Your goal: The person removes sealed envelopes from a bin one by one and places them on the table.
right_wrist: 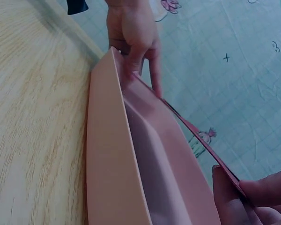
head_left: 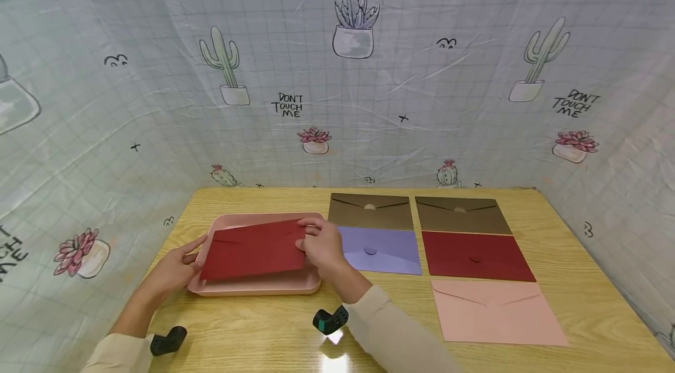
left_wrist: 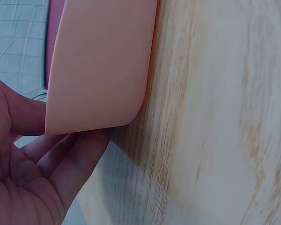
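Observation:
A red envelope (head_left: pixel 253 250) lies tilted over a shallow pink tray (head_left: pixel 258 291) on the left part of the table. My right hand (head_left: pixel 323 244) pinches the envelope's right end between thumb and fingers, as the right wrist view shows with the envelope (right_wrist: pixel 210 152) edge-on above the tray's far rim. At the tray's left end, my left hand (head_left: pixel 173 270) grips the wall, thumb at the rim and fingers on the outside. In the left wrist view that hand (left_wrist: pixel 35 173) holds the tray's corner. The envelope hides most of the tray's floor from above.
Right of the tray lie two brown envelopes (head_left: pixel 369 218) at the back, a purple envelope (head_left: pixel 379 259), another red envelope (head_left: pixel 474 262) and a pink envelope (head_left: pixel 490 317). All lie flat on the wooden table (head_left: pixel 253 332). A cactus-print sheet (head_left: pixel 411 127) hangs behind and at the sides.

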### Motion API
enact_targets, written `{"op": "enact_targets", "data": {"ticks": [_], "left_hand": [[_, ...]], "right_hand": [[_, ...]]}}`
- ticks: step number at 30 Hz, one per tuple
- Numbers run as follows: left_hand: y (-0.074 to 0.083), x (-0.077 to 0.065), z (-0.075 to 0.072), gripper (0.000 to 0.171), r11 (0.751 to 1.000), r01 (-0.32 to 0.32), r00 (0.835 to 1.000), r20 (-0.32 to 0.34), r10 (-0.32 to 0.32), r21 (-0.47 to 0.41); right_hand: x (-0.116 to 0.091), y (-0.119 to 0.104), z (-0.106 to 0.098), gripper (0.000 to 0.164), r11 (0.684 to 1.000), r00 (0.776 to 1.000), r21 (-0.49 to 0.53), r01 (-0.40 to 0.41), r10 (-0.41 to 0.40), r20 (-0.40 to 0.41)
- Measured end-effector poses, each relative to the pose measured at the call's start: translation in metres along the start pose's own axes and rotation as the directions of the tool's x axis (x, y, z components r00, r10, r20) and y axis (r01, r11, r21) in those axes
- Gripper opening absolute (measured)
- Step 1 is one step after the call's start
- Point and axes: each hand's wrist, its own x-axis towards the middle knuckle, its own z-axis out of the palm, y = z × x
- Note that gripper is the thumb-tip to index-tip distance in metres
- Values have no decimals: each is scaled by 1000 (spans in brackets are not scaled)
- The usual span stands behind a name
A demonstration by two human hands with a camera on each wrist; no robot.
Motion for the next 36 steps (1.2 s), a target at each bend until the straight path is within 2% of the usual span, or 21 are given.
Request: {"op": "enact_targets", "data": {"ticks": [10, 16, 29, 36], "left_hand": [[2, 4, 1, 68, 998, 19, 999, -31, -17, 64], [1, 7, 2, 66, 996, 33, 998, -54, -29, 80], [-3, 11, -2, 66, 990, 52, 997, -62, -44, 132], [-4, 10, -4, 66, 992, 49, 998, -43, -44, 115]], "right_hand": [[-1, -5, -25, 44, 998, 999, 51, -28, 27, 18], [-2, -7, -42, 47, 996, 999, 84, -12, 7, 48], [-17, -10, -81, 45, 999, 1000, 40, -2, 1, 26], [-24, -5, -102, 44, 999, 1000, 50, 8, -8, 4]]}}
